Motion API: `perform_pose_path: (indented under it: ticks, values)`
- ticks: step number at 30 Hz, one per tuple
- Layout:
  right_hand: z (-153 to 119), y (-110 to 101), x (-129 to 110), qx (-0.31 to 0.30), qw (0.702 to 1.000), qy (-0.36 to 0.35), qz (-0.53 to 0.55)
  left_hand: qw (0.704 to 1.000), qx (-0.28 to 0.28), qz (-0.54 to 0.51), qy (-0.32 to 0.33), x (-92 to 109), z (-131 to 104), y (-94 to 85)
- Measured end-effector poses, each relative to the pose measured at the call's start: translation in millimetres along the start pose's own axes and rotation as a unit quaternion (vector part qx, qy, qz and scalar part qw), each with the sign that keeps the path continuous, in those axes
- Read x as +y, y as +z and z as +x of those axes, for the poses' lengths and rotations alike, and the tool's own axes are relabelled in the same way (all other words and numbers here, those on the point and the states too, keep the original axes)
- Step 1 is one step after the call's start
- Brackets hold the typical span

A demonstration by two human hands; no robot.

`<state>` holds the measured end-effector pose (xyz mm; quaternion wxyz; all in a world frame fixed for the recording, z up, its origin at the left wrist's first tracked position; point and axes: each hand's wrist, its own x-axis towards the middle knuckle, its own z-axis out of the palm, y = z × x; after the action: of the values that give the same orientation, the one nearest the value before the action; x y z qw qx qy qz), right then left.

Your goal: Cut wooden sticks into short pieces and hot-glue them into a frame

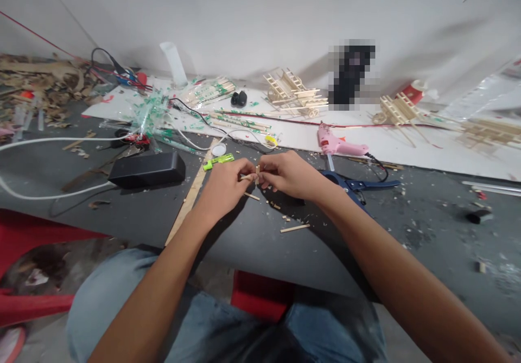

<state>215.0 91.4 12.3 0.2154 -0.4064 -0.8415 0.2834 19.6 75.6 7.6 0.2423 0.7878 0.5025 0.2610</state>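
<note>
Over the dark table (244, 243), my left hand (228, 184) pinches a short wooden stick (245, 178) between thumb and fingers. Its fingertips meet those of my right hand (287, 174), which pinches a small upright wooden piece (258, 172). How the two pieces touch is too small to tell. Beneath the hands lie a short loose stick (252, 196) and small wood bits (275, 206). Closer to the table's front edge lies another stick (295, 228). A lime-green tool or marker (218, 161) lies just behind my left hand.
A black box (147, 170) with a white cable is at left, beside a wooden strip (191, 197). At right are a pink glue gun (340, 142) and blue-handled cutters (376, 184). Small wooden stick models (291, 91) and wrapped sticks (240, 121) lie along the back.
</note>
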Motion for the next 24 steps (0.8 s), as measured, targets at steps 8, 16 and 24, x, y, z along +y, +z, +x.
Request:
perform_pose_path:
  ticks: [8, 16, 24]
  values:
    - [0, 0, 3, 0.006, 1.0, -0.006, -0.003, 1.0, -0.001, 0.0, -0.008, 1, 1, 0.1]
    - [1, -1, -2, 0.062, 0.997, 0.033, -0.003, 0.999, 0.008, -0.016, -0.036, 6, 6, -5.1]
    - [9, -4, 7, 0.078, 0.99, 0.114, -0.014, 0.998, 0.0, 0.041, -0.045, 5, 29, -1.2]
